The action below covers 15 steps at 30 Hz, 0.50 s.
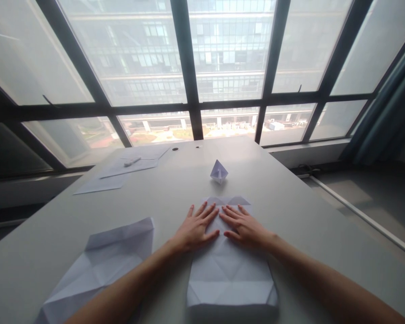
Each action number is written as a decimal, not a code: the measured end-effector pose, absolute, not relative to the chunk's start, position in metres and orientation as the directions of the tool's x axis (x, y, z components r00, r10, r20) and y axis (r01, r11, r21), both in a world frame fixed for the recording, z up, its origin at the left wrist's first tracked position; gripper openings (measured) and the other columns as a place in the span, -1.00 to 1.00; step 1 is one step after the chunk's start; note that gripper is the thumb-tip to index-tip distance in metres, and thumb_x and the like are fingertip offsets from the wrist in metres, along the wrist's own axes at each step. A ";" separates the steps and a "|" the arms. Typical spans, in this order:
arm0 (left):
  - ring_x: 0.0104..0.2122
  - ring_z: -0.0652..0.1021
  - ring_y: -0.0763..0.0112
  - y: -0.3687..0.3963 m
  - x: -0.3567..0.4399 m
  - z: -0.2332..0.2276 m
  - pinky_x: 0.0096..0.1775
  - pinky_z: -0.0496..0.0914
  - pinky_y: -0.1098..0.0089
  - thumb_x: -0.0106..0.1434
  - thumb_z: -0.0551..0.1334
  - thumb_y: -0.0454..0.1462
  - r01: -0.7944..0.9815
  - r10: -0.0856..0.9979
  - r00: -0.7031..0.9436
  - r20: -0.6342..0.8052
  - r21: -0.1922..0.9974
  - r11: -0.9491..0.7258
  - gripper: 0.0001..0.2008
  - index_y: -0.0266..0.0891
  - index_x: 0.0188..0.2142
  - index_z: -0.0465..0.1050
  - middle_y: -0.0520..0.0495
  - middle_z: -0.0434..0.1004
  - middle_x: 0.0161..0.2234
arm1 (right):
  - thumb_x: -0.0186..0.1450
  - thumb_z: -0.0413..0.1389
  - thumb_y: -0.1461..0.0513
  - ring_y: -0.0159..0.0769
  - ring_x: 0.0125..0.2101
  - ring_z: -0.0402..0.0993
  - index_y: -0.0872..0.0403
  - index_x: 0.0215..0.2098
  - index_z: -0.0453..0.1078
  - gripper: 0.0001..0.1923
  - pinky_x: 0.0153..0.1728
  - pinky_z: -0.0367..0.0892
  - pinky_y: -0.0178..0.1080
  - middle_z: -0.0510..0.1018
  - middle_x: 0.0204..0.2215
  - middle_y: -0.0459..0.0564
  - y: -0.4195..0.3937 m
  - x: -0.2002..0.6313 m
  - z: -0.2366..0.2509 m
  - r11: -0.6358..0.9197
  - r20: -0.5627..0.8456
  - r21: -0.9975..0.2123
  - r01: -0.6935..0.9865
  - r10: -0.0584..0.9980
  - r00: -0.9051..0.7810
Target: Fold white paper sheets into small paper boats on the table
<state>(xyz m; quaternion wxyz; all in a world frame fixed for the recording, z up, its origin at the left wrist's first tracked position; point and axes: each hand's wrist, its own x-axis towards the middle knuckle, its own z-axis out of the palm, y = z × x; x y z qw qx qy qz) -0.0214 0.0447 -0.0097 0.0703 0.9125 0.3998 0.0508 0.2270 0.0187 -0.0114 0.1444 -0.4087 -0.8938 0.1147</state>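
A creased sheet of white paper [230, 267] lies lengthwise in front of me, its near end bent up off the table and its far edge showing folded triangles. My left hand [199, 227] rests flat on the upper left of this sheet, fingers spread. On the upper right, my right hand [245, 226] is pressed flat too, fingers apart, with the two thumbs close to each other. Just beyond the sheet stands a small folded paper boat [219, 172]. Another creased sheet [114, 258] lies to the left, partly hidden by my left forearm.
Flat white sheets [131, 164] lie at the table's far left, with a small pale object [132, 162] on them that I cannot make out. Two round holes are set in the white table [290, 216] near its far edge. Windows stand behind it, and a curtain [384, 103] hangs at right.
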 end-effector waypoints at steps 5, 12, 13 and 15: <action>0.39 -0.08 0.01 0.044 -0.021 -0.008 0.29 -0.26 -0.16 0.38 0.01 0.13 0.726 0.740 0.671 0.037 0.168 -0.667 -0.29 0.02 0.41 -0.12 -0.05 -0.12 0.41 | 0.43 -0.18 -0.16 -0.10 0.39 -0.20 0.03 0.43 -0.08 -0.26 0.34 -0.29 0.08 -0.07 0.40 0.11 0.024 0.232 -0.018 0.546 0.109 -0.305 0.781 0.834 -0.541; 0.39 -0.07 0.02 0.044 -0.020 -0.008 0.30 -0.26 -0.13 0.36 0.04 0.13 0.742 0.756 0.655 0.023 0.171 -0.648 -0.29 0.01 0.40 -0.06 -0.06 -0.09 0.41 | 0.46 -0.21 -0.06 -0.10 0.39 -0.18 0.12 0.41 -0.04 -0.32 0.33 -0.31 0.11 -0.04 0.40 0.14 0.043 0.258 -0.030 0.312 0.098 -0.258 0.914 0.950 -0.297; 0.39 -0.07 0.03 0.044 -0.020 -0.008 0.30 -0.26 -0.13 0.36 0.04 0.13 0.742 0.756 0.654 0.024 0.173 -0.648 -0.29 0.01 0.40 -0.06 -0.06 -0.08 0.41 | 0.46 -0.20 -0.03 -0.11 0.39 -0.18 0.12 0.41 -0.03 -0.34 0.33 -0.31 0.11 -0.03 0.40 0.13 0.045 0.260 -0.031 0.293 0.099 -0.261 0.920 0.956 -0.276; 0.39 -0.06 0.02 0.045 -0.020 -0.009 0.30 -0.25 -0.13 0.36 0.04 0.13 0.742 0.757 0.653 0.030 0.176 -0.647 -0.29 0.02 0.40 -0.05 -0.06 -0.08 0.41 | 0.46 -0.17 0.01 -0.11 0.38 -0.15 0.15 0.40 0.01 -0.36 0.34 -0.31 0.10 0.01 0.39 0.15 0.047 0.263 -0.032 0.258 0.127 -0.268 0.928 0.965 -0.231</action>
